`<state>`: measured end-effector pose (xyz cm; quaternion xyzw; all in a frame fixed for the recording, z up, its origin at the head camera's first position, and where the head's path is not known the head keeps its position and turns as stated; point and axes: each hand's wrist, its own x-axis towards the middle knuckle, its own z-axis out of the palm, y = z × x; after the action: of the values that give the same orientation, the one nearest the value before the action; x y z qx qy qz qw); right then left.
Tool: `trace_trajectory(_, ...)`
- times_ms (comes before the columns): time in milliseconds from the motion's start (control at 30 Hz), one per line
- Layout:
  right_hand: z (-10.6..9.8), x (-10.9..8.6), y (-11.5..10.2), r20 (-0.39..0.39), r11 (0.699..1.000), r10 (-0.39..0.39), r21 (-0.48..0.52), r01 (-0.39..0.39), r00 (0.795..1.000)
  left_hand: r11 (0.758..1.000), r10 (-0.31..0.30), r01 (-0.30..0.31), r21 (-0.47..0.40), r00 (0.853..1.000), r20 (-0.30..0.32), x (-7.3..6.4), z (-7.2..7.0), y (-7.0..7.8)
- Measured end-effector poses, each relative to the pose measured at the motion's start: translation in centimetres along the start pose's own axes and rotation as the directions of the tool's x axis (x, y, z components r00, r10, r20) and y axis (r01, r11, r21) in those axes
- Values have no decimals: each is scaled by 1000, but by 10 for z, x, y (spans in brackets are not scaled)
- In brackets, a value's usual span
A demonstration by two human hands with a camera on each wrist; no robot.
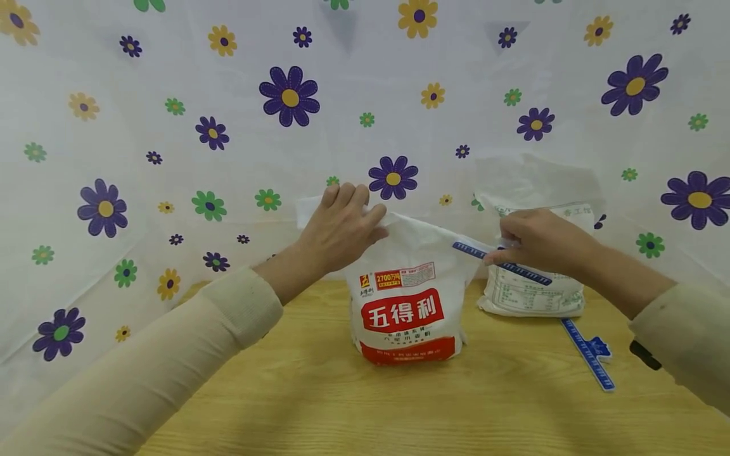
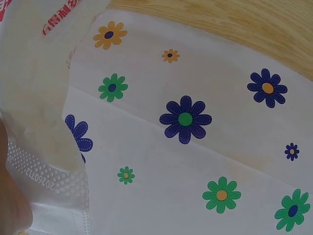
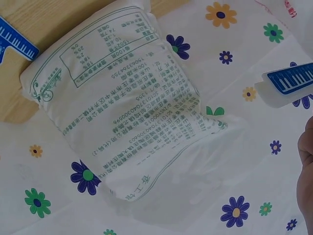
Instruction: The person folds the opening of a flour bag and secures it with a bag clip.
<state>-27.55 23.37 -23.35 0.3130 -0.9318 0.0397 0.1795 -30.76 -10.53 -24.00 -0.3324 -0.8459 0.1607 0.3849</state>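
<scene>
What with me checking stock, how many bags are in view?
2: one bag gripped at its top by the left hand, the other bag to the right, behind the right hand. No others show.

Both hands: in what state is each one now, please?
Left hand: closed, holding the top of the red-printed bag.
Right hand: closed, holding a blue clip.

Rear bag partly hidden, smallest print on front bag seemingly blurred

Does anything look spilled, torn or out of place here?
I see no spill or tear. The long blue plastic clip lying aslant on the light wooden table might look stray, since a similar blue clip is in the right hand.
</scene>
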Motion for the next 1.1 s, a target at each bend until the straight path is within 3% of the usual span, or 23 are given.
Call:
trace_trajectory(200,3,5,-1,-31,999,-38,-19,37,999,1000,-5,6,-25,1000,18,-1,0,0)
trace_trajectory(367,7,6,1,-33,1000,18,12,-18,999,999,-22,23,-32,999,34,-3,0,1)
trace_trajectory(467,15,4,0,-114,999,-2,-44,-3,993,999,-28,29,-30,999,26,-2,0,0)
trace_trajectory(633,32,6,-6,-331,975,-62,-221,-13,942,998,-44,44,-39,999,15,-1,0,-1)
trace_trajectory(833,38,11,-7,-463,942,-123,-332,-43,878,998,-45,45,-50,999,16,1,-2,1)
trace_trajectory(933,39,13,-4,-474,936,-155,-351,-24,867,998,-43,44,-51,999,16,1,-3,1)
trace_trajectory(1100,42,16,0,-471,954,-154,-300,7,868,999,-43,43,-32,999,14,2,-3,0)
